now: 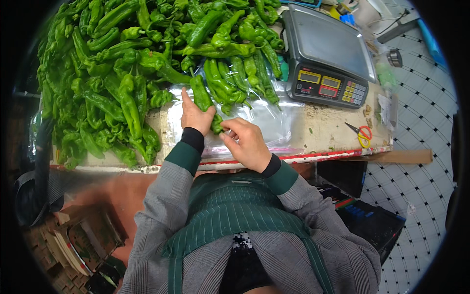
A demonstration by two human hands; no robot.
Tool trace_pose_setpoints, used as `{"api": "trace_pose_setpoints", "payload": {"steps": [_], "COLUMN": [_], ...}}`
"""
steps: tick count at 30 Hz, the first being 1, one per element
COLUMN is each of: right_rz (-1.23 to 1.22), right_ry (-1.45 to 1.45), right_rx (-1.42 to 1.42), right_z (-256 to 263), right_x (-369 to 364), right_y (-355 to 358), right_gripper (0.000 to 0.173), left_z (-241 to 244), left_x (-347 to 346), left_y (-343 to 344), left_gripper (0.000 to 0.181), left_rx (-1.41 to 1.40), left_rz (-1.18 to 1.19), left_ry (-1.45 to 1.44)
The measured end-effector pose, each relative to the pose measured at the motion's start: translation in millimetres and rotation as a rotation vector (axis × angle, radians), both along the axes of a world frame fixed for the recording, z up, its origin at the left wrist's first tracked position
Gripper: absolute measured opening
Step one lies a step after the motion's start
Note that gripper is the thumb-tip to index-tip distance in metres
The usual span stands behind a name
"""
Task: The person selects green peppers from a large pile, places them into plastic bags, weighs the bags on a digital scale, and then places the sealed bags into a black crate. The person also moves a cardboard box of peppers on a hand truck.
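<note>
My left hand (197, 117) is at a long green pepper (200, 92), its thumb across the pepper and its fingers along the left side. Below that thumb, a curled green pepper end (217, 125) shows; whether it belongs to the same pepper is hidden. My right hand (248, 141) pinches at this lower end with thumb and forefinger. Under both hands lies a clear plastic bag (264, 123) with a pink-edged strip along the table's front. Several green peppers (224, 79) lie side by side at the bag's far end, some seemingly under its film.
A large heap of green peppers (106, 81) covers the table's left and back. A digital weighing scale (326, 47) stands at the right back. Red-and-yellow-handled scissors (363, 137) lie near the right front corner. The table (319, 128) has a red-and-white front edge.
</note>
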State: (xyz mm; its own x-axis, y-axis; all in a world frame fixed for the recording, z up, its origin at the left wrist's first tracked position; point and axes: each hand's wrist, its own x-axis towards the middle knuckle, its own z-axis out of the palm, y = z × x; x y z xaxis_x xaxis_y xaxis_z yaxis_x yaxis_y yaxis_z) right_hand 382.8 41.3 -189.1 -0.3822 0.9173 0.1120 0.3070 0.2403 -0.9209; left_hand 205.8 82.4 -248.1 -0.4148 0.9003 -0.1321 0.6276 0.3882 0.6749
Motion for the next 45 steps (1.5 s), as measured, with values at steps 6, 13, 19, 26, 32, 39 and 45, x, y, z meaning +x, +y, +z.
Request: {"api": "trace_pose_setpoints", "payload": {"steps": [6, 13, 19, 26, 32, 39, 45], "right_rz": [-0.118, -0.217, -0.251, -0.165, -0.1, 0.092, 0.039], "right_ry": [-0.526, -0.853, -0.383, 0.608, 0.873, 0.698, 0.516], "right_rx": [0.461, 0.328, 0.039, -0.318, -0.491, -0.854, -0.703], "right_z": [13, -19, 9, 53, 34, 9, -10], "right_x": [-20, -40, -5, 78, 165, 224, 186], "right_y": [38, 83, 87, 31, -50, -114, -90], "right_gripper": [0.044, 0.051, 0.051, 0.039, 0.063, 0.065, 0.059], "left_z": [1, 20, 40, 40, 44, 48, 62], "left_x": [-41, -98, -20, 75, 70, 58, 57], "left_y": [-4, -39, -76, -98, -73, -84, -73], "left_gripper": [0.104, 0.072, 0.051, 0.045, 0.016, 0.033, 0.052], "left_rx": [-0.009, -0.172, 0.597, 0.825, 0.589, 0.446, 0.493], "left_rz": [0.001, -0.174, -0.586, -0.883, -1.047, -0.793, -0.522], "left_ry": [-0.15, 0.322, 0.169, 0.29, 0.5, 0.766, 0.849]}}
